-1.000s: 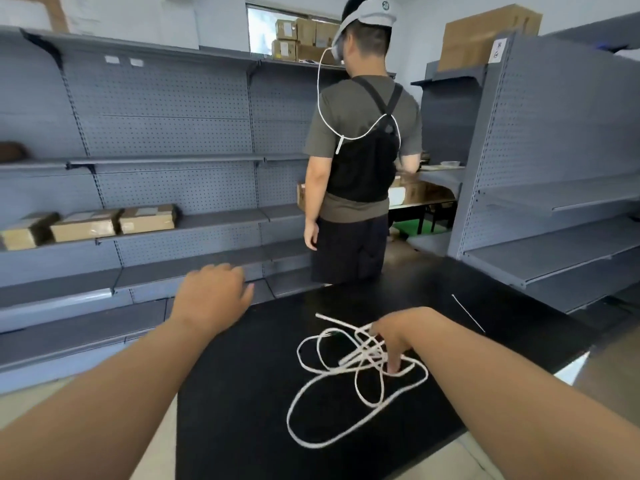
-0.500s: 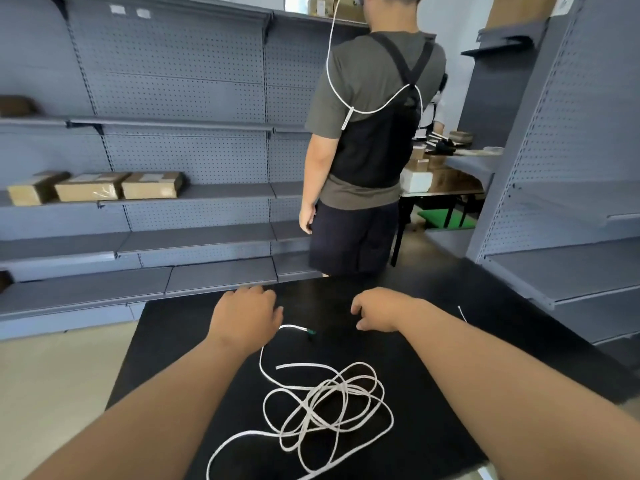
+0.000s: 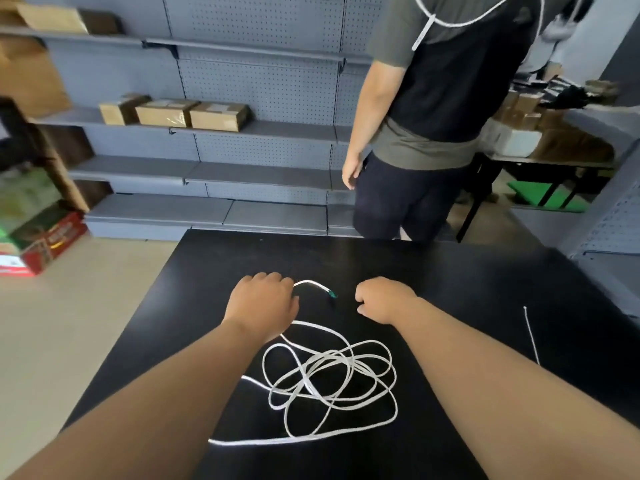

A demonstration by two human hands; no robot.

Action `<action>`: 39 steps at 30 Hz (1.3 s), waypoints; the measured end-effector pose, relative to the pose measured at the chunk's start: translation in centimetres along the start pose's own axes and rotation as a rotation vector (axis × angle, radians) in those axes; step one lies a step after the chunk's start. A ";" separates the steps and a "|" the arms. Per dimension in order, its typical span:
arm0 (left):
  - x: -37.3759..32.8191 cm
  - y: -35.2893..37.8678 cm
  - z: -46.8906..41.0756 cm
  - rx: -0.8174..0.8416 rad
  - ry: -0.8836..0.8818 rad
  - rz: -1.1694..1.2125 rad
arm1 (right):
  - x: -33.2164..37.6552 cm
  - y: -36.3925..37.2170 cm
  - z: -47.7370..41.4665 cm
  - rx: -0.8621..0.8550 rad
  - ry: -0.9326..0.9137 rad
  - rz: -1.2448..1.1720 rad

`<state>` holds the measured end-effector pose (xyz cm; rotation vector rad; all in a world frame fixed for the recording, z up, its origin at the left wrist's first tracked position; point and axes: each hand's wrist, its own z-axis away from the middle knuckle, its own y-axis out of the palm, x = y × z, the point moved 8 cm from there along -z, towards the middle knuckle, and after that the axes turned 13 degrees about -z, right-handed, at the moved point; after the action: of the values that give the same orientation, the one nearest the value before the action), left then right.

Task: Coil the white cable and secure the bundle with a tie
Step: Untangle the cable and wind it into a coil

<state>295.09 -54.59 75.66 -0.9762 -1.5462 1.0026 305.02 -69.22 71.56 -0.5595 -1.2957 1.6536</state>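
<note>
1. A long, thin white cable (image 3: 325, 358) lies uncoiled on the flat black tabletop (image 3: 485, 278), heaped in loose, tangled, overlapping loops on the near middle of it.
2. One strand leaves the heap and runs almost straight along the tabletop's near side, toward its left edge.
3. Another strand climbs toward the tabletop's centre, passes under the curled fingers of the left hand (image 3: 261, 303), and comes out as a short arc ending in a small green connector tip (image 3: 332, 294).
4. A thin, straight white tie (image 3: 531, 336) lies flat towards the tabletop's right edge, well apart from the heap and not wrapped round anything.
</note>
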 end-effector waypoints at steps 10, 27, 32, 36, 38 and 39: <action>0.3 6.5 -0.7 0.155 -0.077 0.011 | 0.4 6.1 -6.9 -0.052 0.019 -0.108; 0.7 11.5 -1.3 0.217 -0.124 0.086 | -0.2 10.4 -13.4 -0.090 0.022 -0.242; 1.4 12.0 -0.7 0.229 -0.119 0.089 | 0.2 10.7 -13.0 -0.091 0.070 -0.216; 1.9 11.7 -0.4 0.224 -0.113 0.098 | 0.5 9.0 -11.5 -0.231 0.082 -0.219; 2.3 11.0 -0.3 0.206 -0.116 0.106 | 0.7 7.7 -10.6 -0.295 0.062 -0.219; 2.5 10.5 -0.2 0.194 -0.124 0.115 | 0.8 6.8 -10.1 -0.326 0.053 -0.223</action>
<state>295.96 -48.79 66.57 -0.8888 -1.4738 1.2896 310.09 -63.60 61.99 -0.6221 -1.5409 1.2460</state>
